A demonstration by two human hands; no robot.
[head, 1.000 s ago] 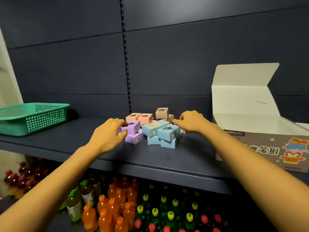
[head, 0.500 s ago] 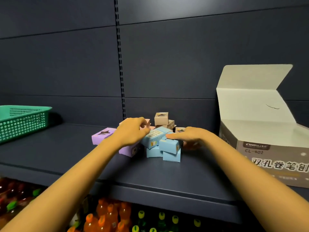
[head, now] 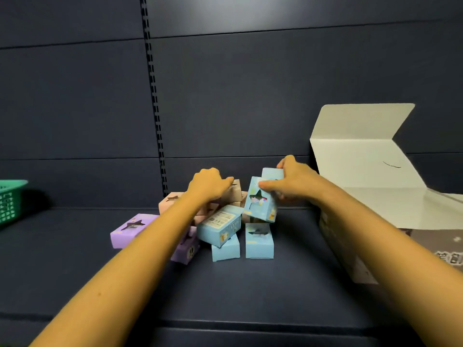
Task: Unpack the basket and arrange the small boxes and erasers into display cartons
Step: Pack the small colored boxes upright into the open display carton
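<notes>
Shelf (head: 250,291): open carton (head: 363,156) at the right edge, basket (head: 10,196) at the left edge, boxes (head: 220,224) piled mid-shelf toward the back. Right grip (head: 293,181) pinches two blue boxes (head: 260,204) just above the pile; left grip (head: 208,184) curls over a tan box (head: 234,192), holding it I think.

Right hand (head: 293,182) grips blue boxes (head: 260,205) above the pile (head: 220,227); left hand (head: 208,184) grips a tan box (head: 235,192).

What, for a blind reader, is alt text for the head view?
The right hand holds a blue box above a pile of small boxes on a shelf; the left hand grips a tan box. Right: an open carton.
</notes>
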